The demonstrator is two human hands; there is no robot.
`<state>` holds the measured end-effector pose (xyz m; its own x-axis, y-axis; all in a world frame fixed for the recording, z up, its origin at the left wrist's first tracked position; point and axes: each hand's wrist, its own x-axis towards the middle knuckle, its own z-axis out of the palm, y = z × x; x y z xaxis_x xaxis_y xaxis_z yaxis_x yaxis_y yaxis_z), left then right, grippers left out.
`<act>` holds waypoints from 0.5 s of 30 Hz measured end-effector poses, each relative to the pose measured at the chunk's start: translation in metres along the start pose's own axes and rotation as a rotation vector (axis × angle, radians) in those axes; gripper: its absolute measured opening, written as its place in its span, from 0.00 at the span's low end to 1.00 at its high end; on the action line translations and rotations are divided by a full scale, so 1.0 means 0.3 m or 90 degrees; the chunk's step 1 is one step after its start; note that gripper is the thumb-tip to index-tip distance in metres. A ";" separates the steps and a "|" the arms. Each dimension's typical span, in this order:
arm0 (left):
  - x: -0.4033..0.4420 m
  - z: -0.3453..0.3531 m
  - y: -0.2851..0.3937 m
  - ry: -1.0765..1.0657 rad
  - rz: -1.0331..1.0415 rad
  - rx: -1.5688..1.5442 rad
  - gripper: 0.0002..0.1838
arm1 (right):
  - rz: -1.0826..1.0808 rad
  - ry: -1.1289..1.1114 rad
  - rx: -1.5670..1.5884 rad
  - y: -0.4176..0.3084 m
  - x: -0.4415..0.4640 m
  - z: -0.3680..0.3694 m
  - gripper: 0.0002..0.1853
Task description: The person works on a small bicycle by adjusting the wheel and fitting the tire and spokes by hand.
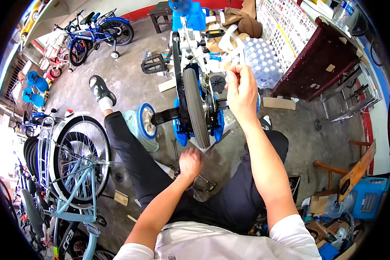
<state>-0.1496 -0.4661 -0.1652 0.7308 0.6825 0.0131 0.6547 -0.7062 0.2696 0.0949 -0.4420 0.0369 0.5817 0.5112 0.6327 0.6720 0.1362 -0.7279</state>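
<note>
Fingers of right hand are pinched together, left hand half-curled, blurred; any hold unclear. Training-wheel bicycle stands just beyond left hand. Plastic-wrapped bottles sit beyond right hand; concrete floor reaches parked blue bicycle.

Parked bicycles and, seemingly, scattered tools mark a bike workshop.

Right arm is stretched way out front, pretty much straight, and the right hand has its fingers curled in with the thumb up close against them. The left hand is lower and left of that one, kinda blurry, fingers bunched, left forearm slanting inward.
</note>
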 end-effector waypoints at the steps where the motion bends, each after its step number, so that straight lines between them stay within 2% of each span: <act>1: -0.043 0.177 -0.089 -0.262 -0.044 0.041 0.22 | 0.001 -0.011 -0.011 -0.004 -0.005 -0.004 0.06; 2: -0.068 0.180 -0.093 -0.390 -0.049 0.068 0.26 | -0.004 -0.007 -0.009 -0.006 -0.008 -0.004 0.06; 3: -0.086 0.157 -0.079 -0.461 -0.080 0.042 0.28 | -0.001 -0.013 -0.010 -0.007 -0.015 -0.010 0.06; 4: -0.109 0.146 -0.070 -0.468 -0.079 0.042 0.28 | 0.007 -0.020 -0.013 -0.007 -0.026 -0.018 0.05; 6: -0.161 0.132 -0.067 -0.454 -0.124 -0.098 0.29 | 0.024 -0.021 -0.023 -0.019 -0.040 -0.035 0.06; 15: -0.125 0.150 -0.123 -0.391 -0.198 -0.159 0.26 | 0.026 -0.055 0.019 -0.036 -0.078 -0.044 0.03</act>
<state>-0.1925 -0.4740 -0.2190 0.5429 0.5642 -0.6220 0.8396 -0.3829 0.3853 0.0802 -0.4664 0.0334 0.5659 0.5881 0.5778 0.6333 0.1386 -0.7614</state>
